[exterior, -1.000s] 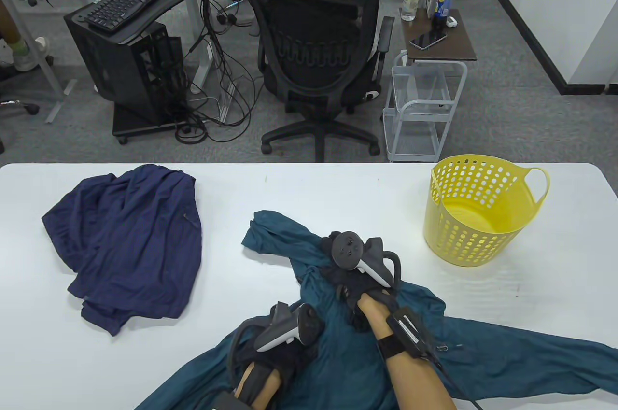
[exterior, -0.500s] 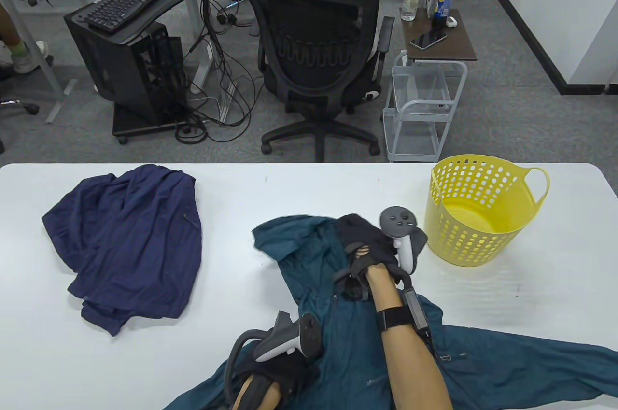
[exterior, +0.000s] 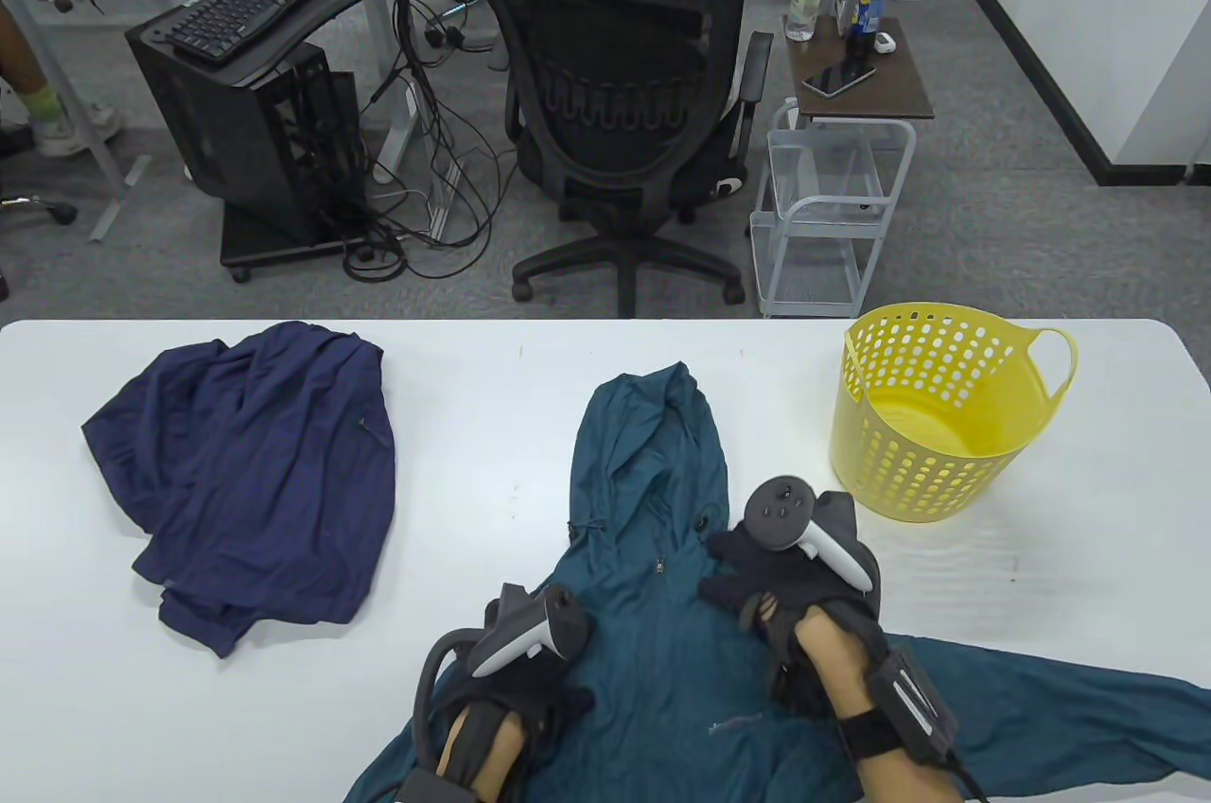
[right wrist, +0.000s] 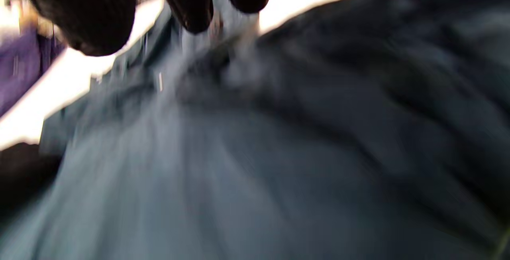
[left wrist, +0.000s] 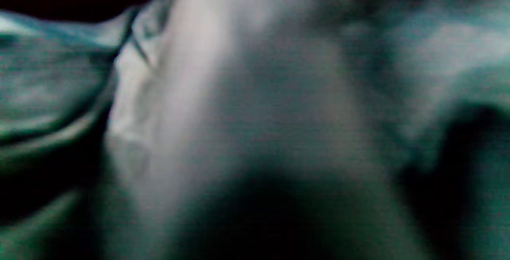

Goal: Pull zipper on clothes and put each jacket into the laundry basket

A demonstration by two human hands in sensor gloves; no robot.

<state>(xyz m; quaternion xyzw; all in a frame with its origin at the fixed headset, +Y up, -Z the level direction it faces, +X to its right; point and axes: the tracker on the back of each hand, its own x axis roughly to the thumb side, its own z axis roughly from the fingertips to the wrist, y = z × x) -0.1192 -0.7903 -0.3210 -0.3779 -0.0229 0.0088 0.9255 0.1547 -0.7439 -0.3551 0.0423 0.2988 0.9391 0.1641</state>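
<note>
The teal jacket (exterior: 653,633) lies flat on the worktop (exterior: 492,425), front up with the hood pointing away, just left of the yellow laundry basket (exterior: 932,425). The zipper pull (exterior: 659,567) sits high near the collar, so it looks zipped. The right hand (exterior: 785,571) rests on the shoulder with fingers fairly straight, probably smoothing it. The left hand (exterior: 530,689) is on the lower hem; can't tell if it's pinching. The navy jacket (exterior: 251,472) waits far left of the basket.

White table (exterior: 492,387) with 2 jackets, navy (exterior: 251,472) and teal (exterior: 662,614), and yellow basket (exterior: 932,415).
</note>
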